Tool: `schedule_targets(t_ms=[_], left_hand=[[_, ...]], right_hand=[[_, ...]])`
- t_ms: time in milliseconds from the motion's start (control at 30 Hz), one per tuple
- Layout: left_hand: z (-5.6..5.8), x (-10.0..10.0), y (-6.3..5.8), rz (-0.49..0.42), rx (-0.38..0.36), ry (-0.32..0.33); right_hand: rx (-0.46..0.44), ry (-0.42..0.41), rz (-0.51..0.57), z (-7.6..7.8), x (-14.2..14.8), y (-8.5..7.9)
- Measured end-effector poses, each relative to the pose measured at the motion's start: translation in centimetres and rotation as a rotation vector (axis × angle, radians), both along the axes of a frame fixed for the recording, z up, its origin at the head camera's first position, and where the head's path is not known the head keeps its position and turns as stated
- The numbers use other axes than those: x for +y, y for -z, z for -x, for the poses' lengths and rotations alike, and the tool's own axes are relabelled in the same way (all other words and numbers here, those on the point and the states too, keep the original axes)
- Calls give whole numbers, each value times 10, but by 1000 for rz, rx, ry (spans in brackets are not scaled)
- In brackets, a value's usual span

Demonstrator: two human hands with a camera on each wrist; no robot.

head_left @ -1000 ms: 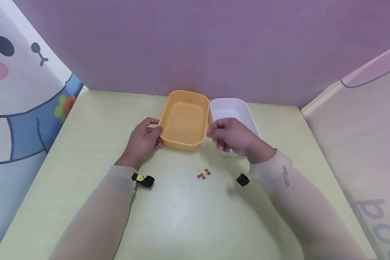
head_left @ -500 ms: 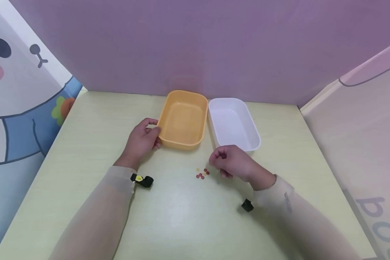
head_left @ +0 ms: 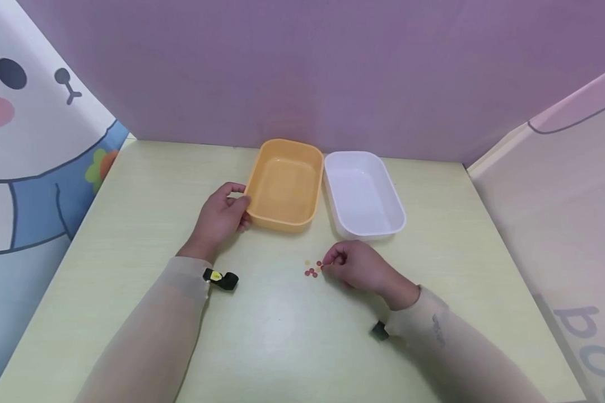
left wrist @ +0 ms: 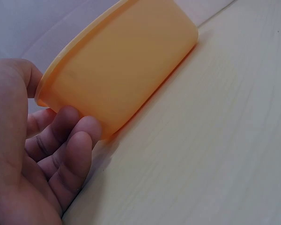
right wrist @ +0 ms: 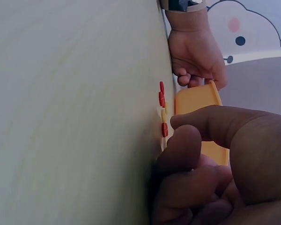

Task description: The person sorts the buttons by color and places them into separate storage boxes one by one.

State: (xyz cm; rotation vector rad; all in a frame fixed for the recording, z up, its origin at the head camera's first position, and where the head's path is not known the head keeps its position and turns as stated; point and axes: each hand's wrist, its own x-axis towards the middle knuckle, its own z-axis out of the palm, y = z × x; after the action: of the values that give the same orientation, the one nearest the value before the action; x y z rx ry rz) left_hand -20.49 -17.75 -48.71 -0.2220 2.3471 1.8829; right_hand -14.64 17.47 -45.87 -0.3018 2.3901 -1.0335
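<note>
Left fingers (left wrist: 77, 157) pinch an orange tray (head_left: 284, 191); right fingers (right wrist: 181, 147) curl by red and yellow discs (head_left: 311, 271), grip unclear.

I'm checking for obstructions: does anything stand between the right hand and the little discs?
Nothing visible does; the right hand is at the little discs, with the orange tray and white tray farther back.

Purple wall (head_left: 333, 73) behind a pale wood-grain table (head_left: 277, 347)
</note>
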Motion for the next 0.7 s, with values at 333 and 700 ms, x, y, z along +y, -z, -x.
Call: schedule_targets(t_ms=[333, 700], left_hand=[[-2, 1, -3, 7, 3, -1], [0, 1, -2, 4, 10, -1]], right_hand=[[39, -8, -19, -5, -5, -4], [83, -32, -38, -6, -8, -4]])
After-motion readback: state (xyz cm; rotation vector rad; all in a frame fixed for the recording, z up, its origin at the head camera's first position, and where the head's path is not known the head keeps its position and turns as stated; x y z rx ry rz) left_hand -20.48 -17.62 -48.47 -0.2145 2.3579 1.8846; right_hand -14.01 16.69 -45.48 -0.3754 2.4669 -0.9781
